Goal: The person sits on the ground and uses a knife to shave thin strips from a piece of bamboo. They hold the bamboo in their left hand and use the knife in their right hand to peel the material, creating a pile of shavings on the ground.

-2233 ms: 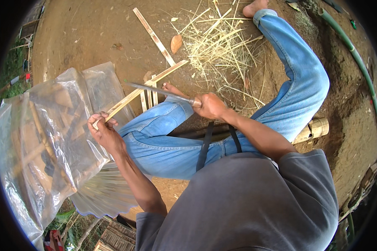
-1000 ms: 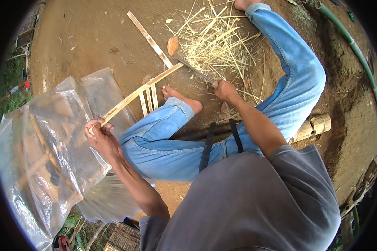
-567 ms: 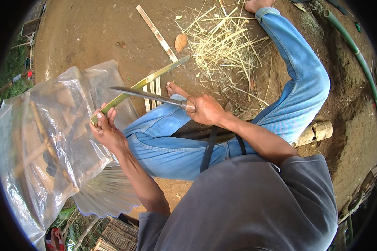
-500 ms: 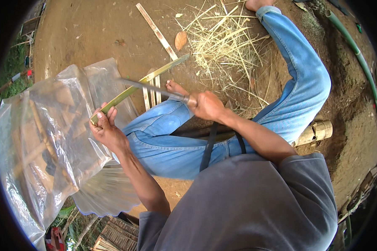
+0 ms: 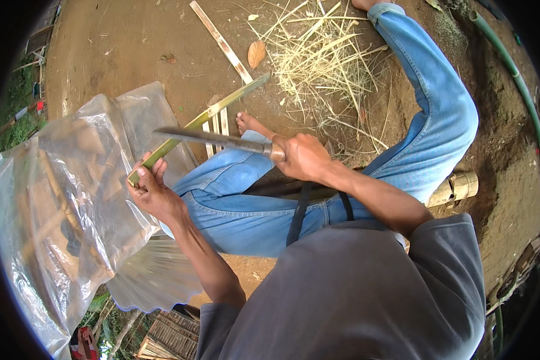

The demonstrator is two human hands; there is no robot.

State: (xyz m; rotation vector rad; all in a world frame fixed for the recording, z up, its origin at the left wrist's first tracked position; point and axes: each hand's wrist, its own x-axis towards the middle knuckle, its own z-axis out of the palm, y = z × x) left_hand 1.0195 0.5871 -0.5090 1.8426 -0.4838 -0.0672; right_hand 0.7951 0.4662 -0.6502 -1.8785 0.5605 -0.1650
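A long flat green bamboo strip (image 5: 231, 99) slants up and to the right from my left hand (image 5: 153, 189), whose fingers and thumb are closed round its near end. My right hand (image 5: 306, 157) is wrapped round the wooden handle of a machete (image 5: 213, 138). The machete's blade points left and crosses over the strip a little beyond my left hand; whether the edge touches the strip I cannot tell. The strip's far end lies by a pale wooden slat on the ground.
Pale shavings (image 5: 324, 54) are heaped on the dirt ahead. A slat (image 5: 222, 42) and a dry leaf (image 5: 257, 54) lie beside them. Clear plastic sheeting (image 5: 90, 180) covers things at my left. A bamboo piece (image 5: 456, 189) lies by my right thigh, and a green pole (image 5: 504, 60) stretches along the far right.
The machete has moved down along the strip toward my left hand, and its blade is less blurred. My right hand has shifted slightly right and down. My left hand keeps its hold.
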